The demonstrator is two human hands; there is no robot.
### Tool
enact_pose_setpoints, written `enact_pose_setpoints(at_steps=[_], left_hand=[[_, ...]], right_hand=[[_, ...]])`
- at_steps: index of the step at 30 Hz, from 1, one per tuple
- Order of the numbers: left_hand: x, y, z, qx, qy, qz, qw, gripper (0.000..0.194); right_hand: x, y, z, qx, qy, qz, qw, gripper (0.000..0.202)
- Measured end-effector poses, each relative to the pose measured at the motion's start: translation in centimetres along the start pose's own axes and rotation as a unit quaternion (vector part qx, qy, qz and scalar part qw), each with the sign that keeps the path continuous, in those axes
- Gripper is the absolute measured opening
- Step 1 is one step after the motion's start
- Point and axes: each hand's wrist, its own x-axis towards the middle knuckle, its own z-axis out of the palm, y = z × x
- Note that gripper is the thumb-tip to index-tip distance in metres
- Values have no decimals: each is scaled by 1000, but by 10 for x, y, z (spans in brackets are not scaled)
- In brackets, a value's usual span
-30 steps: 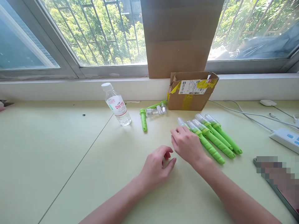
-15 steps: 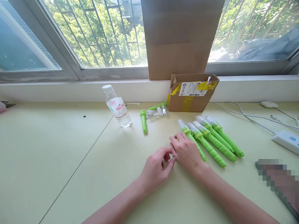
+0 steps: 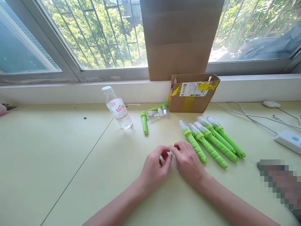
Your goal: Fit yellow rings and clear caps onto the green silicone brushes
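At right, five green plastic tubes (image 3: 197, 147) slant, clear caps (image 3: 182, 124) pointing away-left; left hand (image 3: 155, 164), right hand (image 3: 188, 159) half-curled, grip unclear.

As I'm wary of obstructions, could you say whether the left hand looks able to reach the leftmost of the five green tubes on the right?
Probably not directly: the right hand sits between the left hand and that tube, likely blocking the way.
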Motion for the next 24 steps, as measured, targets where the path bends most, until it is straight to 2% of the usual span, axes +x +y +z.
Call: enact_pose_setpoints(at_steps=[5, 10, 14, 18, 21, 24], left_hand=[[23, -12, -16, 76, 130, -57, 987, 16], [48, -30, -34, 183, 193, -143, 953, 20], [65, -37, -46, 274, 197, -190, 922, 33], [85, -40, -53, 310, 170, -207, 912, 48], [95, -41, -56, 325, 143, -212, 910, 46], [88, -40, -56, 338, 131, -207, 909, 40]], right_hand=[[0, 3, 6, 14, 48, -14, 999, 39], [1, 2, 5, 41, 86, -22, 995, 35], [2, 0, 3, 56, 99, -34, 993, 33], [3, 1, 3, 72, 95, -39, 992, 33], [2, 3, 4, 83, 100, -37, 991, 33], [1, 4, 6, 100, 115, -38, 988, 33]])
